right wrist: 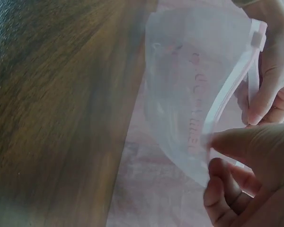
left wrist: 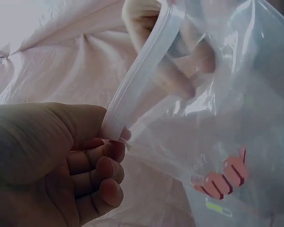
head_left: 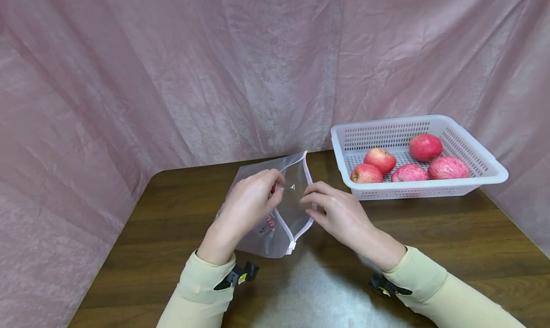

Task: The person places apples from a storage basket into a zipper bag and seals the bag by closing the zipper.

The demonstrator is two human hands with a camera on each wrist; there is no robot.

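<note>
A clear plastic slider bag (head_left: pixel 262 244) with red print hangs between the two hands, its white-edged mouth parted. My left hand (head_left: pixel 253 196) pinches the near-left rim between thumb and forefinger; the left wrist view shows its other fingers curled. Across the opening, my right hand (head_left: pixel 339 216) pinches the opposite rim, as the right wrist view shows with the thumb (right wrist: pixel 234 142) on the strip. The white slider (head_left: pixel 291 247) sits at the lower end of the mouth. Nothing shows inside the bag.
A white perforated basket (head_left: pixel 423 187) stands at the back right of the brown wooden table (head_left: pixel 172 232), holding several red apples (head_left: pixel 425 147). Behind it hangs a pink curtain (head_left: pixel 258 70). Both wrists wear black straps (head_left: pixel 238 274).
</note>
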